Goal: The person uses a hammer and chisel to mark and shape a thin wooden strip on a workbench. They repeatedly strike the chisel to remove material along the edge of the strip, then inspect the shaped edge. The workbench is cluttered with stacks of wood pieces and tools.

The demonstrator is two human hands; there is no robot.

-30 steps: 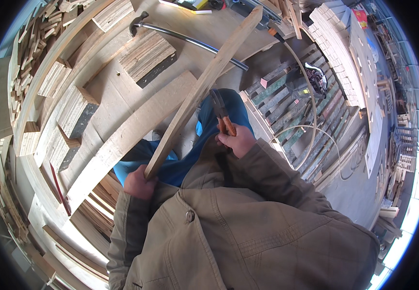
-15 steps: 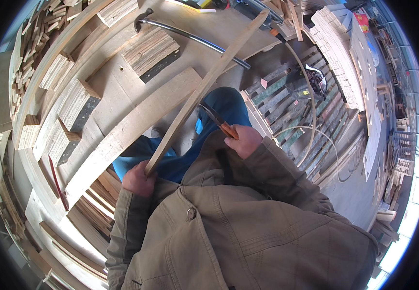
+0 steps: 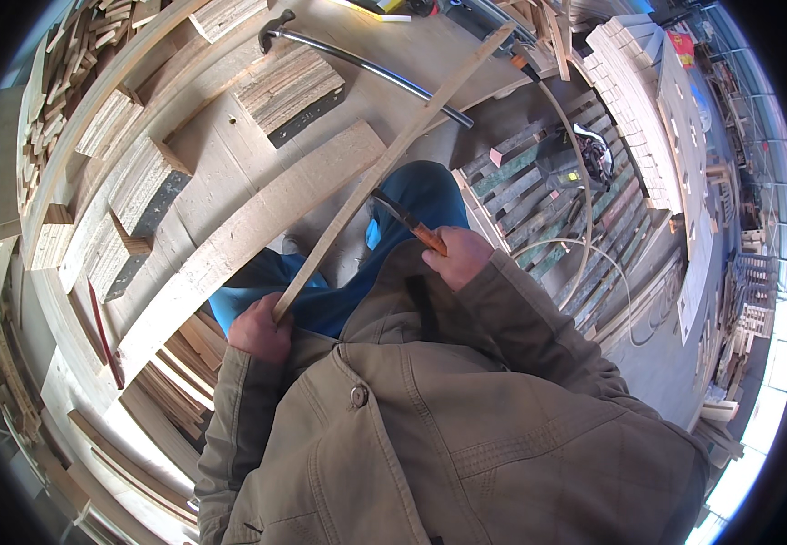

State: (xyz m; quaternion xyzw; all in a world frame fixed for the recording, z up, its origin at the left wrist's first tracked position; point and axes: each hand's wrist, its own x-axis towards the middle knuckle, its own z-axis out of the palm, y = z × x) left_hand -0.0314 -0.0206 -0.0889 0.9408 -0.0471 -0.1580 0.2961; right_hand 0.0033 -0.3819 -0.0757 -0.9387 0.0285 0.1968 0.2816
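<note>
1. The left hand (image 3: pixel 262 329) is closed around the near end of a long thin wooden strip (image 3: pixel 393 163), which slants away to the far right across the workbench (image 3: pixel 221 163)
2. The right hand (image 3: pixel 457 257) grips the orange handle of a knife (image 3: pixel 409 221); its dark blade touches the strip's right edge about midway along
3. A broad pale plank (image 3: pixel 257 232) lies left of the strip, roughly parallel to it
4. A bent metal bar (image 3: pixel 366 64) rests on the far part of the workbench
5. Blue trousers (image 3: pixel 420 195) show beneath the strip
</note>
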